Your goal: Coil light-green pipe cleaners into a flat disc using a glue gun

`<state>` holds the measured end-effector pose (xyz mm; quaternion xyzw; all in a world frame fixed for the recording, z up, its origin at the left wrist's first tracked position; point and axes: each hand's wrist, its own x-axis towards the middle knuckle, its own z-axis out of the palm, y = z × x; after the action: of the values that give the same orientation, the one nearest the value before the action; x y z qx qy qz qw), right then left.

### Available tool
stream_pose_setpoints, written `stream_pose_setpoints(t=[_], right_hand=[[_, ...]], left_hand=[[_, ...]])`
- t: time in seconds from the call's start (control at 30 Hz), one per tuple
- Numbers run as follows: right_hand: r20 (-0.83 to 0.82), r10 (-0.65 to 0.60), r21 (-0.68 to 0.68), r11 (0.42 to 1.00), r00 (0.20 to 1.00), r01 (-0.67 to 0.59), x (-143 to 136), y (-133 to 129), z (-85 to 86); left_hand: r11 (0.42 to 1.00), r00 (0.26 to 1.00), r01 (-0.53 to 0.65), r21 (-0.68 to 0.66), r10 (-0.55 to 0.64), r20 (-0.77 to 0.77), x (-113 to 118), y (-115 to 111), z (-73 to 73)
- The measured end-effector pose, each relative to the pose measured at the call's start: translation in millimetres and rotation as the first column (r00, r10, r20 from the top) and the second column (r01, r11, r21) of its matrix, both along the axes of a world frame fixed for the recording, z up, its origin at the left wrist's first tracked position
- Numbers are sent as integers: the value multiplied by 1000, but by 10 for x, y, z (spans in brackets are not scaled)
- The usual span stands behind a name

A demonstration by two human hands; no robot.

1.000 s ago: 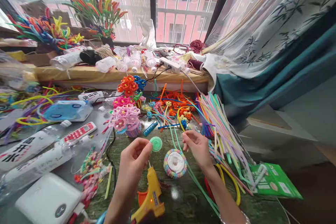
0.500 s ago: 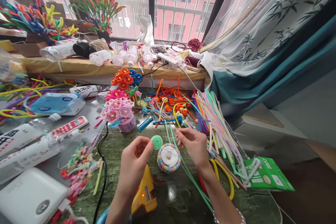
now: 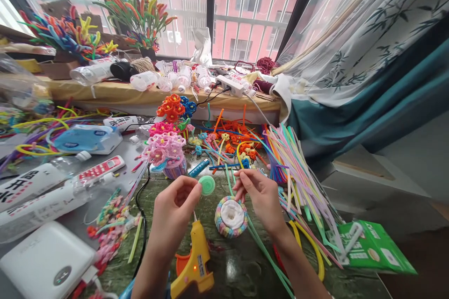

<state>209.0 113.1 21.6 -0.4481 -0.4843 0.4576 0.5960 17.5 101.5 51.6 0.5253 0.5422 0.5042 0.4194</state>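
In the head view, the left hand (image 3: 171, 212) pinches a flat round mint-green disc (image 3: 207, 185) of coiled material between thumb and forefinger, holding it up over the middle of the dark green table (image 3: 252, 261). The right hand (image 3: 259, 201) has thumb and forefinger pressed together at the tips, the other fingers curled; whether something thin is caught between them I cannot tell. Just below its fingers, on the table, stands a small round pot (image 3: 230, 232) with a puffy wall in pastel pink, yellow and blue; white soft stuffing (image 3: 233, 214), dented at its centre, fills it. Toward the near edge, by the left forearm, lies a yellow glue gun (image 3: 199, 257) with an orange trigger and a small lit light. Farther back, left of the middle, a striped purple-and-blue pot (image 3: 176, 168) carries a bunch of pale pink looped flowers (image 3: 164, 145). Clear plastic bottles with white labels (image 3: 38, 212) lie on their sides toward the left edge; their contents cannot be made out. A green printed packet (image 3: 379, 250) lies at the right edge. On the windowsill beyond the far edge, a black pot (image 3: 149, 53) holds multicoloured fuzzy stems (image 3: 140, 16).
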Motion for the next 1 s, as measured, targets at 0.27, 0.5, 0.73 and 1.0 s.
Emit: stream_pose_setpoints(t=[0.27, 0.5, 0.73, 1.0], right_hand=[[12, 45, 1, 999, 999, -45, -110, 73, 204], [24, -5, -1, 1000, 1000, 5, -35, 37, -42], [82, -76, 43, 996, 994, 72, 47, 83, -82], [238, -191, 43, 982, 952, 186, 73, 75, -151]], left_hand=[[999, 998, -37, -15, 38, 44, 40, -72, 21], [998, 997, -33, -58, 37, 66, 60, -190, -81], [993, 996, -32, -110, 42, 84, 92, -273, -116], [994, 994, -30, -108, 41, 102, 131, -300, -117]])
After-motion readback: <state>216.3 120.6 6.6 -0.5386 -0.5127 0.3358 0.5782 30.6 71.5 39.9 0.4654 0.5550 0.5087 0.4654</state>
